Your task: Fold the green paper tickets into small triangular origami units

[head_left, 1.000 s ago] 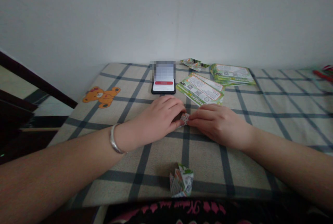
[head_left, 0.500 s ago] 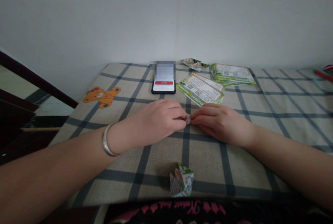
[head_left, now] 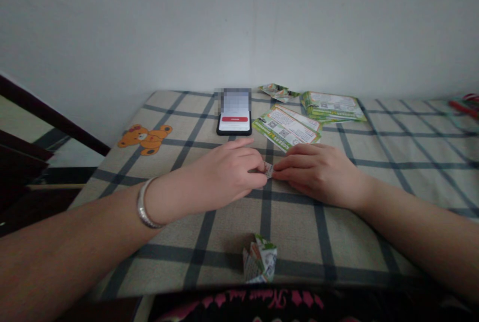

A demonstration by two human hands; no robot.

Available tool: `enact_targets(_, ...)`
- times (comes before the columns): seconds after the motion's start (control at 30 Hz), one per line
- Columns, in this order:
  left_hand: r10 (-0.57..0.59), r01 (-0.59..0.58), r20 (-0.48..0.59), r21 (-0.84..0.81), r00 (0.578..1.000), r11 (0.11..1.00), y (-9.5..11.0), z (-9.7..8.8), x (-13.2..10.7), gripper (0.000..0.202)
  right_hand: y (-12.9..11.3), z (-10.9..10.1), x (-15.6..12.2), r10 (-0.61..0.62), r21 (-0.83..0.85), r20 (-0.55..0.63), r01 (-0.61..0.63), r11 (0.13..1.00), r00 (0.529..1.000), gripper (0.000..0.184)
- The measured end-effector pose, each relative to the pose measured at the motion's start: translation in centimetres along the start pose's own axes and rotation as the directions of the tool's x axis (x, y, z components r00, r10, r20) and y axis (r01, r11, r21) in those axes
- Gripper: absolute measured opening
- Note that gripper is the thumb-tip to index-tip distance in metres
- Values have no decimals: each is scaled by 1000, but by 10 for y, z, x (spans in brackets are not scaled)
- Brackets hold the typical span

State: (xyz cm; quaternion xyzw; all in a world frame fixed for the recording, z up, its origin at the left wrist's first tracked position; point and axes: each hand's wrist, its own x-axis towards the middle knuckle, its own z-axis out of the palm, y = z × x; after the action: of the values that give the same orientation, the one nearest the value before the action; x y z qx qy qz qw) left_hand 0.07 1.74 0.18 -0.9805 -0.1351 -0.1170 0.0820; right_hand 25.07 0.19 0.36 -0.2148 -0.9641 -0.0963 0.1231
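Note:
A small folded piece of printed paper lies between my two hands, mostly hidden by the fingers. My left hand, with a silver bangle on the wrist, pinches its left side between thumb and fingers; one finger is stretched out forward. On the other side, the fingertips of my right hand close on the paper's right edge, the palm low over the tablecloth. Nearer to me stands a folded paper shape with green and white print, apart from both hands.
Just beyond my right hand lie a few fanned printed flyers, with a thicker flyer stack behind. More folded paper rests by the wall, right of a phone. A bear picture marks the checked tablecloth at left.
My left hand has shifted slightly and its index finger has lifted and stretched forward. A bit more of the small paper shows between the hands. My right hand has hardly moved.

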Motion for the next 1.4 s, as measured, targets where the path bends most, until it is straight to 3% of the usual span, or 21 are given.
enact_targets(0.1,16,-16,-16,-20,1000,1000,-3,1,-1,12,5,0,-2,-18,58,-8,18,998,1000,21)
enact_targets(0.63,-3,4,65,-6,998,1000,-5,-3,0,10,6,2,-3,-3,41,-32,4,999,999,21)
enact_targets(0.93,1,-2,55,9,999,1000,-5,-6,0,11,0,1,-5,-49,-90,-9,48,995,999,22)
enact_targets(1.13,-13,13,66,4,998,1000,-6,-7,-2,11,-1,2,-1,26,13,-30,-26,1000,999,18)
enact_targets(1.4,-8,7,103,6,995,1000,-3,-13,-4,9,2,3,-2,31,35,2,-31,999,1000,18)
